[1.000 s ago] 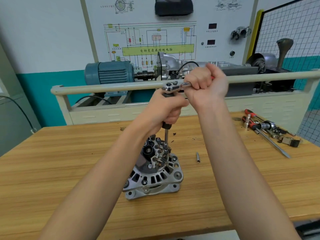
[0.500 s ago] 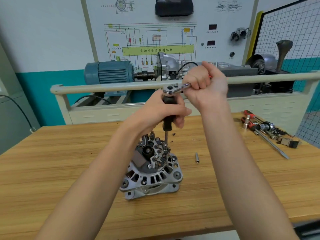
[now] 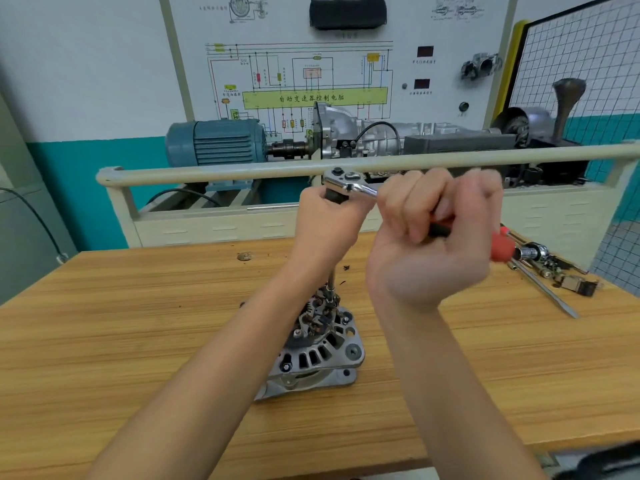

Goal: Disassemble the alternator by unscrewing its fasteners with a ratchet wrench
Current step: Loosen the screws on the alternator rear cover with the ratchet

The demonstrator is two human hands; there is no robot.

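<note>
Two hands: both on the tool.
Left hand [image 3: 327,220]: my fingers wrapped round the black extension grip just under the ratchet head, holding it upright.
Ratchet wrench [image 3: 349,183]: handle has swung toward me and right since a second ago, so I judge the fastener is backing out.
Right hand [image 3: 436,233]: fist closed on the red handle.
Alternator [image 3: 317,344]: on the wooden bench [image 3: 104,341], below and nearer than both hands, extension tip seated on its top.
</note>
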